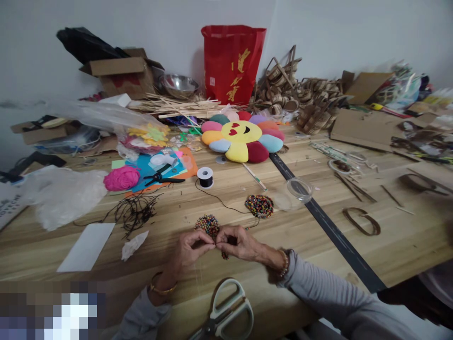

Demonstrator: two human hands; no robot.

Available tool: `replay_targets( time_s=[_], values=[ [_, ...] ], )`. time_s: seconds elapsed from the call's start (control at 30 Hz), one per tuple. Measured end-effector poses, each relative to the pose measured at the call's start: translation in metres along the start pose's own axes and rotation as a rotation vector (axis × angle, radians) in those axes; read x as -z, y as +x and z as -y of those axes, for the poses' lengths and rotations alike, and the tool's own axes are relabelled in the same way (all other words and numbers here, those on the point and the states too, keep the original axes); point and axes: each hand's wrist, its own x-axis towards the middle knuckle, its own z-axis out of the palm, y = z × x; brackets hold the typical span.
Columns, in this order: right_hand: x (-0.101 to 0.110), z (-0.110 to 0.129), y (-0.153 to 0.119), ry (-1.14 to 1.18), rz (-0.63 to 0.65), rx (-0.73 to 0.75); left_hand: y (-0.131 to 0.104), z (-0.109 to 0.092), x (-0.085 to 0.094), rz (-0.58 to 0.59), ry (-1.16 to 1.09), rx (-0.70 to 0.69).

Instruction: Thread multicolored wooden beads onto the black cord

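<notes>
My left hand point(193, 246) and my right hand point(240, 242) meet thumb to thumb above the table, each closed in a pinch. Between them runs a string of small multicoloured beads point(207, 224), bunched just behind the fingers, with a few beads hanging under my right hand. The exact bit at the fingertips is too small to make out. Farther back lies a coiled heap of similar beads point(260, 206). A black cord leads toward it from a white spool point(205, 177). Large pale-handled scissors point(230, 311) lie close to me, below the hands.
Left of the hands are a white card point(86, 247), crumpled tissue point(134, 245), tangled black cord point(136, 212), pliers point(163, 179) and pink yarn point(122, 178). A flower cushion point(242, 134) and red bag point(231, 61) stand behind. A dark strip point(336, 231) crosses the table at right.
</notes>
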Motion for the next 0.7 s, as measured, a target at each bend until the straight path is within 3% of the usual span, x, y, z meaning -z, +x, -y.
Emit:
replay_targets(
  time_s=[0.17,0.43,0.7],
  values=[
    [0.001,0.006,-0.001,0.087,-0.005,-0.029,0.002,-0.007,0.003,0.025,-0.027,0.02],
    [0.003,0.011,0.001,0.109,-0.084,-0.032,0.004,-0.01,0.004,0.036,-0.022,-0.108],
    [0.002,0.008,0.001,0.132,0.01,-0.006,0.003,-0.005,-0.002,0.02,0.001,-0.11]
  ],
)
